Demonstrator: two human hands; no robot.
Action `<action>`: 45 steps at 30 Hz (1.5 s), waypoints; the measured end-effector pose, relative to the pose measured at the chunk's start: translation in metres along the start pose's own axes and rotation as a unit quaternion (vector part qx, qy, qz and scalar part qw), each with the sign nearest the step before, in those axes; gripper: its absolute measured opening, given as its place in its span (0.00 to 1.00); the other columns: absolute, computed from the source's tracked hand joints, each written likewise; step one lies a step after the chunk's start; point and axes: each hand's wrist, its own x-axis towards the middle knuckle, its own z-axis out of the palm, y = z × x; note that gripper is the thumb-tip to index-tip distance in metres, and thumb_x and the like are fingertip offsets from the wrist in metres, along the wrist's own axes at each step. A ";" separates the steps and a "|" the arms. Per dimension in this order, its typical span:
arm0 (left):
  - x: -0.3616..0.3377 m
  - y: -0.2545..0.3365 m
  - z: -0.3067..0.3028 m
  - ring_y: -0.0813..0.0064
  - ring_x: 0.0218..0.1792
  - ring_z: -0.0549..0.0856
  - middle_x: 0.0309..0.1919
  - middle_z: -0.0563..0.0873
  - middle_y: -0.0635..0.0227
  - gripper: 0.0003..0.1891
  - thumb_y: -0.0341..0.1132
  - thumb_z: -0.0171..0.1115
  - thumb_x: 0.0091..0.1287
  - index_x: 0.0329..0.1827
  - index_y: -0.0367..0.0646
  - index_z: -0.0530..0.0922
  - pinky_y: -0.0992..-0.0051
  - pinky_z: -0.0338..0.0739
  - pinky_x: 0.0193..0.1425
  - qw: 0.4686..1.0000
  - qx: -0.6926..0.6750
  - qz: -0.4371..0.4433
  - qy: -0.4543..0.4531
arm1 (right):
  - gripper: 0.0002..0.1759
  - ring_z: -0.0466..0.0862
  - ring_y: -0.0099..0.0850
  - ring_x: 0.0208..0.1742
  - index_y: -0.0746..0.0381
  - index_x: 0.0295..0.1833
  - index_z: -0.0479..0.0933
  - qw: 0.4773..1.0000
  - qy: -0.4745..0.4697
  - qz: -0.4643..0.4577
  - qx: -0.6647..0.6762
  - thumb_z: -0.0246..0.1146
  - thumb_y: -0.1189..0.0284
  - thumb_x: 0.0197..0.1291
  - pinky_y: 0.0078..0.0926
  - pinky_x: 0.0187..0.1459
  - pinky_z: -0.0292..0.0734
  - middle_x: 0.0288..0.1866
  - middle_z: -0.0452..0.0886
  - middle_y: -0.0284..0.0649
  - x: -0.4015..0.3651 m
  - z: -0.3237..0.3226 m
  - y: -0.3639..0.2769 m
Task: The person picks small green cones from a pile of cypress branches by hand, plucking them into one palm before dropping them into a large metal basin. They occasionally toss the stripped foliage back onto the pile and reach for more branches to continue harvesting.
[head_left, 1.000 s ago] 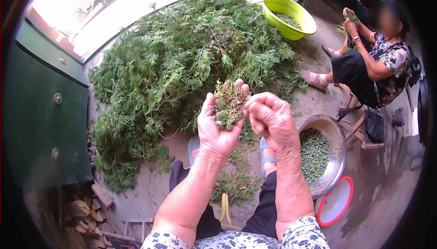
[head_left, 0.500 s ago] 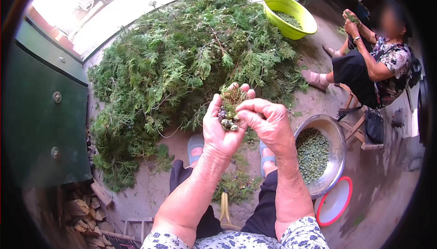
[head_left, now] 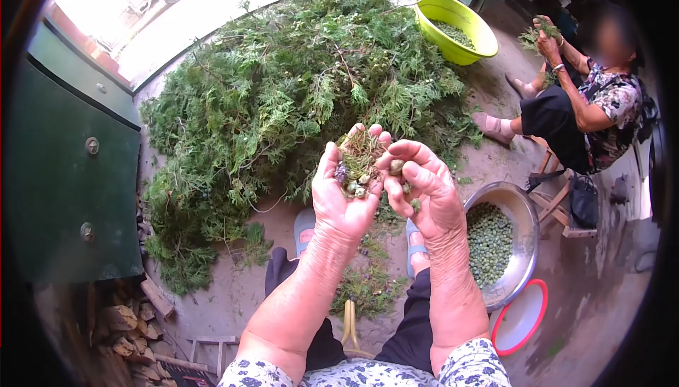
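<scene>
My left hand [head_left: 344, 199] is cupped palm up, its fingers curled round dry brown-green sprigs [head_left: 361, 152] and several small green cones [head_left: 358, 187]. Beside it, my right hand [head_left: 426, 192] is turned partly up, fingers curled, holding a few round green-brown cones [head_left: 397, 167]. The fingertips of both hands are close together. Beyond them spreads a large pile of green conifer branches [head_left: 283, 97]. To the right of my right forearm, a metal basin [head_left: 529, 235] holds many small green cones [head_left: 488, 245].
A yellow-green basin [head_left: 463, 54] with cones stands at the upper right. A seated person [head_left: 590, 104] there holds a green sprig [head_left: 529, 37]. A red-rimmed white tray [head_left: 520, 316] is near the metal basin. Firewood [head_left: 124, 318] lies lower left, below a green door [head_left: 71, 168].
My right hand has turned palm up and drawn slightly back, showing cones in its fingers. My left hand stays almost in place. The other person's hands and sprig have shifted.
</scene>
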 end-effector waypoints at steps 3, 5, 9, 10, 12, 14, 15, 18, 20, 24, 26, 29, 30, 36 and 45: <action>0.001 0.000 0.004 0.55 0.61 0.72 0.60 0.73 0.50 0.23 0.44 0.38 0.74 0.60 0.36 0.68 0.57 0.65 0.67 1.000 -0.020 0.010 -0.006 | 0.07 0.72 0.13 0.20 0.65 0.44 0.79 0.986 -0.004 0.006 -0.165 0.62 0.78 0.59 0.08 0.18 0.61 0.30 0.80 0.33 0.000 -0.005 0.002; 0.002 -0.001 0.004 0.55 0.61 0.72 0.60 0.73 0.51 0.23 0.45 0.37 0.74 0.60 0.36 0.68 0.57 0.65 0.67 1.000 -0.010 0.016 -0.005 | 0.07 0.76 0.19 0.26 0.66 0.40 0.82 0.904 0.009 -0.157 -0.399 0.64 0.80 0.54 0.15 0.27 0.70 0.31 0.80 0.35 0.005 -0.002 0.015; 0.002 -0.001 0.001 0.54 0.58 0.75 0.57 0.76 0.52 0.23 0.46 0.38 0.74 0.59 0.37 0.70 0.58 0.66 0.66 1.000 0.012 0.014 0.004 | 0.11 0.80 0.30 0.34 0.66 0.38 0.81 0.791 -0.017 -0.270 -0.549 0.65 0.84 0.46 0.24 0.38 0.75 0.31 0.80 0.41 0.006 0.006 0.019; 0.002 0.000 0.002 0.54 0.58 0.75 0.57 0.76 0.53 0.23 0.46 0.38 0.74 0.59 0.37 0.70 0.58 0.67 0.66 0.999 0.030 0.020 0.001 | 0.11 0.81 0.33 0.34 0.66 0.38 0.81 0.780 -0.015 -0.277 -0.561 0.65 0.84 0.45 0.26 0.38 0.75 0.31 0.80 0.42 0.006 0.011 0.018; 0.001 0.000 -0.002 0.55 0.58 0.74 0.57 0.76 0.53 0.23 0.47 0.38 0.74 0.59 0.38 0.70 0.58 0.67 0.66 0.999 0.022 0.007 -0.027 | 0.13 0.81 0.36 0.35 0.65 0.39 0.81 0.762 -0.016 -0.278 -0.585 0.65 0.83 0.44 0.29 0.38 0.76 0.32 0.80 0.43 0.007 0.008 0.022; 0.001 0.000 -0.003 0.55 0.59 0.73 0.57 0.75 0.53 0.23 0.47 0.37 0.74 0.59 0.38 0.70 0.57 0.67 0.66 1.000 0.011 0.000 -0.017 | 0.13 0.81 0.37 0.35 0.65 0.39 0.81 0.765 -0.014 -0.254 -0.591 0.66 0.83 0.44 0.29 0.38 0.76 0.32 0.80 0.43 0.005 0.010 0.021; 0.000 0.000 -0.002 0.56 0.60 0.73 0.58 0.75 0.53 0.23 0.47 0.37 0.74 0.60 0.38 0.69 0.57 0.66 0.66 1.000 0.006 0.000 -0.023 | 0.13 0.81 0.37 0.35 0.65 0.39 0.81 0.764 -0.022 -0.269 -0.587 0.67 0.83 0.43 0.29 0.38 0.76 0.32 0.80 0.44 0.004 0.010 0.021; -0.003 0.002 0.002 0.56 0.60 0.73 0.58 0.75 0.53 0.23 0.47 0.38 0.74 0.61 0.39 0.69 0.58 0.65 0.67 0.999 0.026 0.001 -0.021 | 0.15 0.81 0.38 0.35 0.65 0.41 0.81 0.744 -0.013 -0.276 -0.608 0.67 0.82 0.43 0.29 0.39 0.76 0.32 0.80 0.44 0.003 0.012 0.023; -0.001 0.002 -0.003 0.58 0.59 0.74 0.58 0.76 0.55 0.23 0.46 0.39 0.74 0.62 0.38 0.68 0.61 0.67 0.66 1.000 0.009 -0.009 -0.028 | 0.14 0.82 0.38 0.35 0.66 0.42 0.80 0.739 -0.021 -0.279 -0.612 0.67 0.82 0.45 0.28 0.39 0.76 0.33 0.80 0.45 0.002 0.012 0.023; -0.002 0.005 0.000 0.58 0.59 0.74 0.57 0.76 0.54 0.23 0.45 0.38 0.74 0.62 0.38 0.68 0.61 0.67 0.66 0.999 -0.002 -0.002 -0.035 | 0.09 0.82 0.36 0.34 0.67 0.40 0.80 0.750 -0.017 -0.281 -0.599 0.64 0.80 0.51 0.29 0.38 0.76 0.32 0.80 0.44 0.003 0.015 0.022; -0.002 0.005 -0.001 0.57 0.60 0.74 0.57 0.76 0.54 0.23 0.45 0.38 0.75 0.61 0.37 0.68 0.60 0.66 0.67 0.999 -0.015 0.005 -0.030 | 0.06 0.80 0.29 0.28 0.67 0.39 0.79 0.784 0.012 -0.243 -0.571 0.62 0.77 0.55 0.25 0.32 0.75 0.31 0.81 0.40 0.003 0.014 0.022; -0.002 0.006 0.000 0.56 0.60 0.74 0.57 0.76 0.54 0.22 0.45 0.38 0.75 0.61 0.37 0.68 0.60 0.67 0.66 0.999 -0.020 0.009 -0.030 | 0.07 0.75 0.20 0.20 0.67 0.41 0.78 0.910 0.016 -0.112 -0.400 0.60 0.74 0.60 0.17 0.19 0.66 0.30 0.81 0.38 0.002 0.006 0.023; -0.002 0.006 -0.001 0.56 0.60 0.74 0.57 0.76 0.54 0.22 0.45 0.38 0.75 0.61 0.37 0.68 0.60 0.68 0.66 0.999 -0.019 0.009 -0.037 | 0.07 0.73 0.18 0.19 0.67 0.42 0.77 0.967 0.019 -0.026 -0.251 0.60 0.74 0.61 0.14 0.16 0.63 0.30 0.81 0.38 0.001 0.005 0.022; -0.002 0.006 0.001 0.59 0.59 0.75 0.57 0.76 0.56 0.22 0.45 0.38 0.74 0.61 0.38 0.68 0.62 0.71 0.63 1.000 0.013 0.015 -0.008 | 0.11 0.74 0.21 0.20 0.66 0.46 0.74 0.995 -0.034 0.043 0.082 0.59 0.71 0.63 0.13 0.14 0.61 0.37 0.79 0.44 0.005 0.000 0.023; -0.001 0.006 0.005 0.57 0.56 0.76 0.55 0.77 0.53 0.23 0.46 0.38 0.74 0.60 0.37 0.68 0.60 0.70 0.63 0.999 0.011 0.033 0.004 | 0.11 0.75 0.19 0.28 0.65 0.40 0.82 0.860 -0.047 -0.154 -0.483 0.68 0.79 0.48 0.17 0.30 0.70 0.30 0.79 0.32 -0.001 0.014 0.025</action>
